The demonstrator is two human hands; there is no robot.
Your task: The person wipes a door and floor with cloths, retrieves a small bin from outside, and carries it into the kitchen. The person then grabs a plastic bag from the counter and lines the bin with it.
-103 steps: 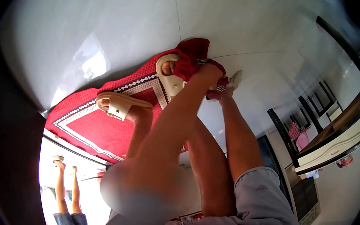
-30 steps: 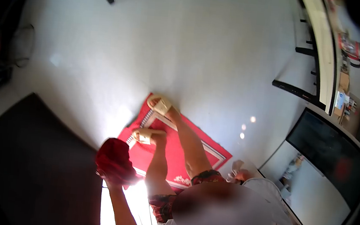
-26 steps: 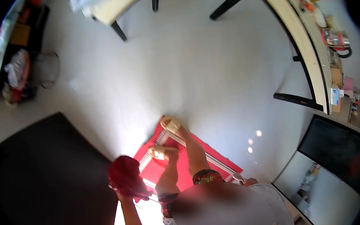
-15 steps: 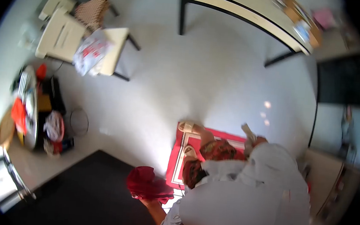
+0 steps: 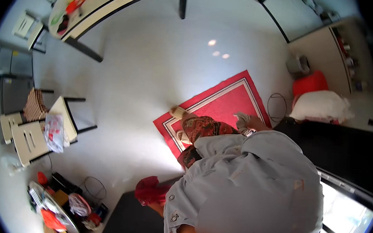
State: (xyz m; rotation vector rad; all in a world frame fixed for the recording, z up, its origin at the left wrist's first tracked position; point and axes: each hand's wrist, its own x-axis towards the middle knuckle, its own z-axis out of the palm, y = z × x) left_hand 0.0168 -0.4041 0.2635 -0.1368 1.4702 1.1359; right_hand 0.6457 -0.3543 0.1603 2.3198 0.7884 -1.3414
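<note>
My left hand is mostly hidden beneath a bunched dark red cloth, which it holds low beside the black surface. On my other side, my right hand is closed around a crumpled grey-beige cloth, held out above the red rug. Between the two hands are my patterned shorts and light grey shirt. My sandalled feet stand at the rug's edge.
A black low surface lies at lower left. Chairs with a plastic bag stand left, a long table at upper left. A red stool, white sack and bin are at right.
My view has swung to the right, bringing the rug, red stool and white sack into sight. Both hands still hold their cloths.
</note>
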